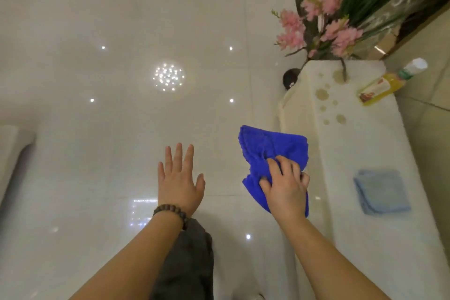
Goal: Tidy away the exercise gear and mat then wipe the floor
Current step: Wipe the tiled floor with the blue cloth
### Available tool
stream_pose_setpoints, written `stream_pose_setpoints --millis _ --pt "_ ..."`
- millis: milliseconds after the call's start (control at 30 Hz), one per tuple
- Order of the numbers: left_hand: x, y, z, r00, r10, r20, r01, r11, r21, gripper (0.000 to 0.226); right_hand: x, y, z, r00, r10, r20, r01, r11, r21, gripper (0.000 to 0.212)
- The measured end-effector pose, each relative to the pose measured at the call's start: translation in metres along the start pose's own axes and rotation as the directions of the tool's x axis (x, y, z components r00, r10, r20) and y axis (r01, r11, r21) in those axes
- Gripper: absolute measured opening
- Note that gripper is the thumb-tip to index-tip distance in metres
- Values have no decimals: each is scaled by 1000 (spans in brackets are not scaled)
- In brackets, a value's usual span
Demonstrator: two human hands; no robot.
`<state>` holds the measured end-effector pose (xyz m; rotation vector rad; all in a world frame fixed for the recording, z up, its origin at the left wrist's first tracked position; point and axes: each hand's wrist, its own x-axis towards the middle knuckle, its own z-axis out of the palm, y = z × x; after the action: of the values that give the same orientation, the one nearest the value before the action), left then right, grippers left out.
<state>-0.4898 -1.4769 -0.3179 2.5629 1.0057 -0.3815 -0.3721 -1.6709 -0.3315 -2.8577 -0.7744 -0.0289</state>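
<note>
A bright blue cloth (270, 146) lies bunched on the glossy white tiled floor (121, 129), right of centre. My right hand (285, 182) grips its near part, fingers curled into the fabric. My left hand (179, 178), with a beaded bracelet at the wrist, is spread flat with straight fingers over the floor, to the left of the cloth and holding nothing. No mat or exercise gear is in view.
A low white table (365, 153) stands at the right, with brownish stains, a yellow bottle (382, 85) lying on it and a folded pale blue cloth (379, 192). Pink flowers with green leaves (336, 19) rise at its far end. A white furniture edge (9, 153) is at the left.
</note>
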Motion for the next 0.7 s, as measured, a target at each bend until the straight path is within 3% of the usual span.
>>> stream_pose_setpoints --millis 133,367,700 --pt "59 -55 -43 998 -61 21 62 998 -32 73 69 -73 14 996 -80 26 81 997 -19 37" --pt "166 -126 -113 995 -94 -14 93 994 -52 71 186 -180 37 985 -168 49 168 986 -3 42" --pt "355 -158 -148 991 -134 -7 134 991 -2 71 361 -251 103 968 -170 187 167 985 30 53"
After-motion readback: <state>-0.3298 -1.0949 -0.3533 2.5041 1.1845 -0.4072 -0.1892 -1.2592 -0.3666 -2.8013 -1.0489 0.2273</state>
